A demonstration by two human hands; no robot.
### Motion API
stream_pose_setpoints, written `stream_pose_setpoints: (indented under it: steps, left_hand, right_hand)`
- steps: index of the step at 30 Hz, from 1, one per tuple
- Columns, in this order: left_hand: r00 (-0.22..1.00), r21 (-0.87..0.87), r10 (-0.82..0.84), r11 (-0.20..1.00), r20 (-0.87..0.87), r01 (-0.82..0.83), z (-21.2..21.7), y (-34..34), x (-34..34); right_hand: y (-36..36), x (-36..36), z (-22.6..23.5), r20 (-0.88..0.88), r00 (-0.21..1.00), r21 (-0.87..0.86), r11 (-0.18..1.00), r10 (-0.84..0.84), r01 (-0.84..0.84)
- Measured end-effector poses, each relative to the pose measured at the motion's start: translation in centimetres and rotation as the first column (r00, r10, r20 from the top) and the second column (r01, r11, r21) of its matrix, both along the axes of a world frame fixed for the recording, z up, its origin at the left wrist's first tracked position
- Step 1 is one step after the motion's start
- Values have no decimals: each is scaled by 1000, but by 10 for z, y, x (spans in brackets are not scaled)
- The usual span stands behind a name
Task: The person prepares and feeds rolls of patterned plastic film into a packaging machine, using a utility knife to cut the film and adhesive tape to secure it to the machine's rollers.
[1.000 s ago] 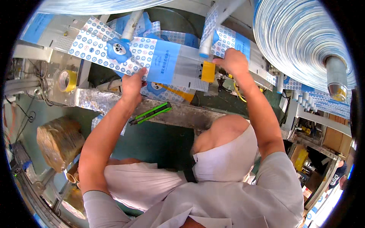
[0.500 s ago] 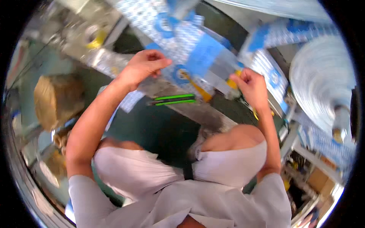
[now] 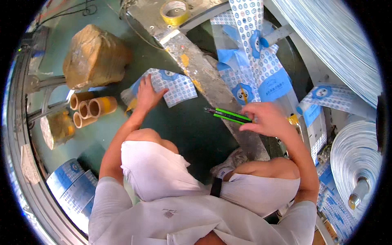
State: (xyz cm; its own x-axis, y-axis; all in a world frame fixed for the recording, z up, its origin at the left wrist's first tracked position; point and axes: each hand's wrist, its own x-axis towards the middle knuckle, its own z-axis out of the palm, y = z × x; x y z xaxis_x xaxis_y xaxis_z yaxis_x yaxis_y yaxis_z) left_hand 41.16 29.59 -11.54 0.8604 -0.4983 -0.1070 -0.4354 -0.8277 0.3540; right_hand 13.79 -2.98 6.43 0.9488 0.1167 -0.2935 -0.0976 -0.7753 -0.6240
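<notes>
My left hand (image 3: 148, 96) reaches over a crumpled sheet of blue-and-white printed film (image 3: 179, 89) at the left of the metal beam. Its fingers are spread, and the hand is at the film's near edge; whether it presses on it I cannot tell. Over the beam, my right hand (image 3: 267, 118) has thumb and fingers closed around the right end of a slim green-and-black utility knife (image 3: 228, 115). The knife's dark tip points left, toward the film. Part of the knife is hidden inside the hand.
The scuffed metal beam (image 3: 204, 67) runs diagonally, with a yellow tape roll (image 3: 174, 12) at its far end. Printed film strips (image 3: 261, 61) hang beyond it. Large film rolls (image 3: 355, 151) stand at right. Cardboard cores (image 3: 102, 107) and a wrapped brown bundle (image 3: 96, 57) lie at left.
My left hand has opened and moved to the film at the left. My right hand has come to the knife and taken hold of its end. The view has turned and steadied.
</notes>
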Motion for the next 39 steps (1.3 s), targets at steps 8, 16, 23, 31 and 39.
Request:
stream_pose_setpoints:
  steps: [8, 16, 23, 31, 39]
  left_hand:
    - [988, 209, -146, 966, -47, 153, -61, -16, -2]
    - [999, -304, 14, 953, 46, 0, -7, -9, 13]
    - [995, -315, 7, 948, -97, -37, 7, -2, -23]
    - [988, -320, 34, 944, -148, -80, 25, 14, -38]
    - [983, -469, 12, 878, -182, -97, 12, 0, -39]
  right_hand:
    - [-1, -11, -6, -127, 991, 59, 997, -37, 45]
    - [-2, 37, -49, 157, 912, 307, 896, -380, 320]
    - [20, 189, -145, -122, 511, -388, 514, -851, 765]
    - [-49, 207, -183, -92, 506, -394, 498, -857, 772]
    - [-114, 197, -229, -117, 486, -517, 471, -866, 715]
